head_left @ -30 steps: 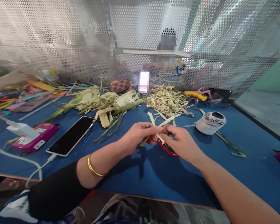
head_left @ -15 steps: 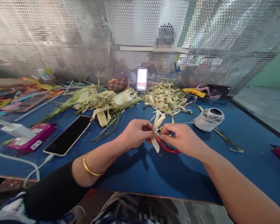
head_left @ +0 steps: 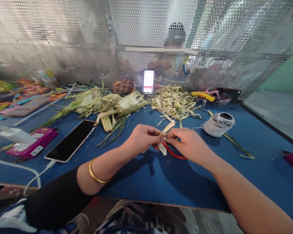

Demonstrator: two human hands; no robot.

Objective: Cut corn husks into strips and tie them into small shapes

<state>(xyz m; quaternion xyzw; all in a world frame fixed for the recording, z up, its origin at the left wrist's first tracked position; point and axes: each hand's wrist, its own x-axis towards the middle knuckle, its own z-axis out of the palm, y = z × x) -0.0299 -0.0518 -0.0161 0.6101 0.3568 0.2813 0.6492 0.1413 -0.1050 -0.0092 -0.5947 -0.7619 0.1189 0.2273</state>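
My left hand (head_left: 146, 140) is closed in a pinch on a pale strip of corn husk (head_left: 168, 128), one end of it standing up and the other hanging below the fingers. My right hand (head_left: 185, 141) meets it there, thumb and forefinger pressed together beside the strip's middle; whatever lies between these fingertips is too small to make out. Beneath the right hand shows the red handle (head_left: 173, 154) of what looks like scissors, mostly covered. A spool of white thread (head_left: 218, 125) stands to the right, a fine loose strand reaching out from it on the left.
Corn husks (head_left: 107, 104) lie behind my left hand, and cut husk strips (head_left: 174, 102) are heaped farther back. On the left are a phone (head_left: 70, 141) on a cable and a purple power strip (head_left: 31, 143). A perforated metal screen (head_left: 141, 19) closes the back, people blurred behind it.
The husk strip has turned between my fingers; its upper end now leans right and looks narrower. Both hands have stayed nearly in place. A hand at the far left has left the view.
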